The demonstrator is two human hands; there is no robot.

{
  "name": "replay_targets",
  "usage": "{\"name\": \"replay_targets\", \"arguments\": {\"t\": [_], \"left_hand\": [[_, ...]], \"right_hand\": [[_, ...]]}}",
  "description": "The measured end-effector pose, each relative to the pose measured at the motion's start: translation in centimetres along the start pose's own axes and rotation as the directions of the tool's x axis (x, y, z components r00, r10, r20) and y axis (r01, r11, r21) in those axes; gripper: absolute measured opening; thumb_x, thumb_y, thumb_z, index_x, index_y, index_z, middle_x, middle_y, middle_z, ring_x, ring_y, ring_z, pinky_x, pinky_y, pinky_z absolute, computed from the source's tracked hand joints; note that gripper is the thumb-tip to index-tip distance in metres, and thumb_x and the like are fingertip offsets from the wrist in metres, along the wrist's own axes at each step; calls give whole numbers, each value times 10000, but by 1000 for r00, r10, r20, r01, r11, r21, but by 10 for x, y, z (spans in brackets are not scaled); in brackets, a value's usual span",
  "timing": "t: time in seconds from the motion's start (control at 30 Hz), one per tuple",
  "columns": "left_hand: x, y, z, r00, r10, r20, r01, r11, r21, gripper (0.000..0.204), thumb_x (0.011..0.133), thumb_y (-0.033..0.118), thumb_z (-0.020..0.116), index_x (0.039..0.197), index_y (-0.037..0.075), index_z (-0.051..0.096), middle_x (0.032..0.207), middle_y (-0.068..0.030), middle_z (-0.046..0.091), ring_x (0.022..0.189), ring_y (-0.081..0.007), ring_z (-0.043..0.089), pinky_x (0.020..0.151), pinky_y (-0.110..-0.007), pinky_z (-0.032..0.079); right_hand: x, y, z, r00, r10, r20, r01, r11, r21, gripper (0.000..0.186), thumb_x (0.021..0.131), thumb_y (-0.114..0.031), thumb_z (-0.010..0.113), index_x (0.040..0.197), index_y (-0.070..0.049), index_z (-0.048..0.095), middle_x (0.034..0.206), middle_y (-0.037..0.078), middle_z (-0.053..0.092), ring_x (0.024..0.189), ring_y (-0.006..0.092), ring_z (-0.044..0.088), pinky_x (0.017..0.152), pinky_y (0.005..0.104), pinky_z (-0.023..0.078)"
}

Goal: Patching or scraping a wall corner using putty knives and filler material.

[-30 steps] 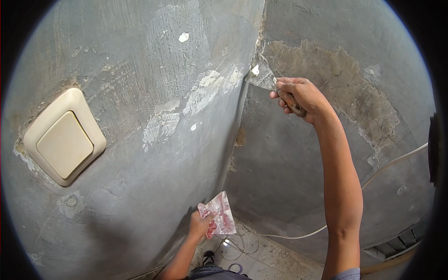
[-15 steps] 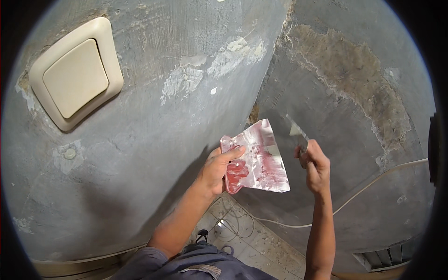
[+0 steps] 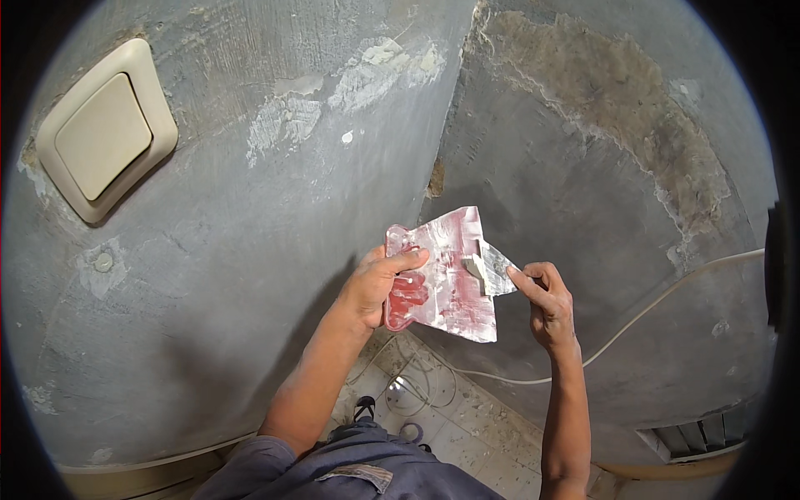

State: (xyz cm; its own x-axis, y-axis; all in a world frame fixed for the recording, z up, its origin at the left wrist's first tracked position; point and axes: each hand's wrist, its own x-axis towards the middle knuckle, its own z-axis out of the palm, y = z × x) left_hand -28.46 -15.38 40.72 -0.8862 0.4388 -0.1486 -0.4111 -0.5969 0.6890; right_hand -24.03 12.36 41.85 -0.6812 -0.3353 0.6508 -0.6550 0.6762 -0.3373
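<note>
My left hand (image 3: 375, 283) grips a wide red spatula (image 3: 442, 287), its thumb lying over the top. White filler is smeared across the spatula's flat face. From the right, my right hand (image 3: 547, 304) pinches a small putty knife (image 3: 502, 271) with a thin triangular blade. The knife's blade meets the spatula's right edge, where a lump of pale filler (image 3: 473, 268) sits between them. The knife's handle is mostly hidden inside my right hand. Both tools are held in front of the corner of two grey walls.
A cream light switch (image 3: 104, 133) is on the left wall (image 3: 242, 217), which has white filler patches. The right wall (image 3: 567, 208) carries a rough brown bare patch (image 3: 600, 92). A white cable (image 3: 642, 312) runs along it to the dusty tiled floor (image 3: 467, 446). A vent (image 3: 700, 437) sits low at right.
My right hand has moved left and turned, bringing the putty knife from beside the spatula onto its right edge. The lump of filler now shows there. The view has shifted slightly to the right.
</note>
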Motion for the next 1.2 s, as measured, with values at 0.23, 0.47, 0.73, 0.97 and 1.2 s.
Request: {"name": "replay_targets", "arguments": {"t": [0.23, 0.47, 0.73, 0.97, 1.2], "left_hand": [[-2, -3, 0, 969, 241, -48, -240, 971, 21, 213, 887, 92, 657, 1077, 13, 603, 992, -66, 663, 847, -157, 660, 751, -320, 550], [7, -26, 2, 857, 503, -113, -469, 851, 235, 201, 908, 112, 651, 1073, 6, 605, 987, -52, 654, 845, -113, 632, 746, -288, 529], [-8, -57, 8, 832, 548, -85, -448, 754, 480, 216, 924, 162, 652, 1001, -39, 662, 891, -15, 658, 777, -64, 583, 702, -231, 482], [-9, -62, -14, 714, 642, 280, -627, 407, 664, 219, 931, 58, 597, 1115, -52, 642, 1027, -107, 706, 919, -135, 653, 772, -251, 522], [-4, -46, -43, 621, 591, 515, -703, 130, 699, 263, 867, -55, 565, 1116, -28, 647, 1084, -185, 682, 994, -298, 681, 866, -337, 543]], "right_hand": [[-30, -13, -18, 959, 282, -24, -282, 959, -16, 427, 854, 115, 494, 1226, -48, 626, 793, 81, 563, 682, 162, 543, 631, 237, 437], [-17, -78, -37, 541, 653, 530, -667, -50, 743, 365, 981, -77, 441, 1301, 95, 483, 901, 161, 681, 531, 127, 555, 457, 249, 473], [-21, -61, -5, 497, 610, 617, -644, -216, 734, 412, 961, -45, 424, 1329, 139, 414, 949, 221, 677, 496, 133, 536, 453, 240, 475], [-19, -57, 0, 535, 529, 659, -593, -321, 738, 408, 963, -37, 399, 1337, 127, 413, 939, 198, 677, 503, 115, 526, 414, 220, 452], [-3, -56, -11, 548, 494, 675, -631, -284, 721, 453, 953, -78, 485, 1336, 146, 396, 886, 194, 672, 467, 101, 518, 374, 206, 431]]}}
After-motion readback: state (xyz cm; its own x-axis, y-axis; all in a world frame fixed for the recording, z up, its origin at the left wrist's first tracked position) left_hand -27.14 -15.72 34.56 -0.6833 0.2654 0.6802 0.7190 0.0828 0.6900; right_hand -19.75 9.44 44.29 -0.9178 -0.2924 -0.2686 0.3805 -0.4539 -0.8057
